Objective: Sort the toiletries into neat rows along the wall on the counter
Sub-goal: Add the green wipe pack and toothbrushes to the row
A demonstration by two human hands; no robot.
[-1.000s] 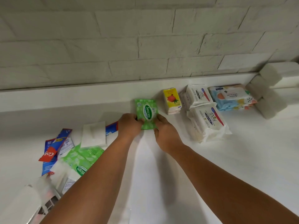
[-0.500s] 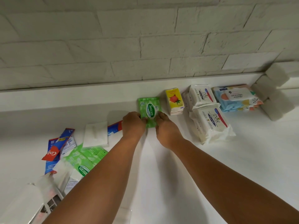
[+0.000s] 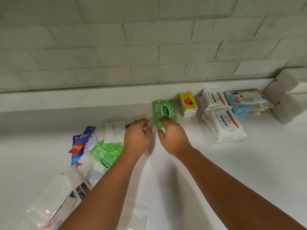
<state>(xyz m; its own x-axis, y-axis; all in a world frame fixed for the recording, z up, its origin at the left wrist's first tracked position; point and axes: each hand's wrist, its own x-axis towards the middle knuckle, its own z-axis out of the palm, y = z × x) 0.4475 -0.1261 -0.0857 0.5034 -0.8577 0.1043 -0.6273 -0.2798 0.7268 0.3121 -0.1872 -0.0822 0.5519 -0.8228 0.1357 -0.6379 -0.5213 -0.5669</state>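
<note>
Glossy white counter (image 3: 249,171) carries a crinkled clear bag (image 3: 49,205) at near left; farther in, the left hand (image 3: 137,136) and right hand (image 3: 172,138) hover with fingers loosely spread, gripping nothing, right fingertips (image 3: 163,120) over the near end of the green wipes pack (image 3: 164,112). That soft, flat rectangle lies just beside a yellow tissue pack (image 3: 187,103) in the row under the rough white brick wall (image 3: 149,47).

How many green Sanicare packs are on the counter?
2. One green pack lies by the wall, left of the yellow pack. The second green pack lies in the loose pile at the left; more may be hidden there.
</note>
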